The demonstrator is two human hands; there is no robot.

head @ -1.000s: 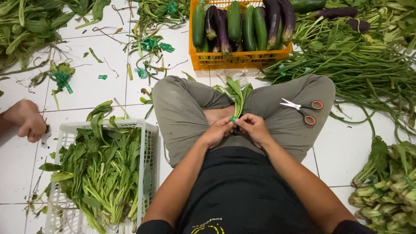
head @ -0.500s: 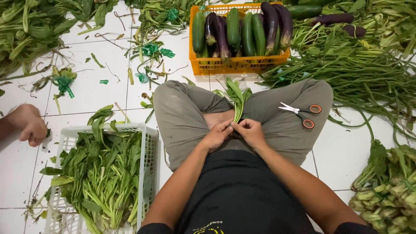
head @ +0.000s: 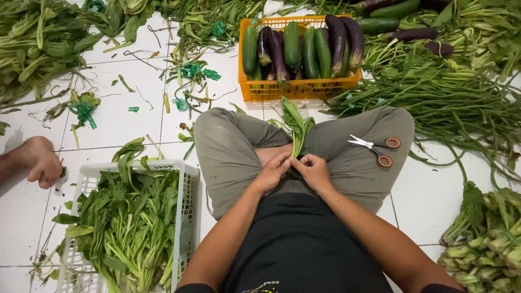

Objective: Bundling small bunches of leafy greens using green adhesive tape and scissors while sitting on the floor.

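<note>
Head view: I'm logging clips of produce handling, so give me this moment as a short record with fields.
setting: person sitting cross-legged on white tiled floor
left hand: pinching the stem end of a leafy green bunch
right hand: pinching the same stems, beside the left
scissors: lying on the right knee, untouched
orange crate: ahead, holding cucumbers and purple eggplants
white basket: at the left, filled with leafy greens
long beans: piled at the right
other person: bare foot at far left

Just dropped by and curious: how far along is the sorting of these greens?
Done: leafy greens fill the white basket and tied bunches lie stacked at right. In hand: the left hand and right hand grip a small leafy bunch by its stems. Left: loose greens and long beans piled on the floor.
</note>
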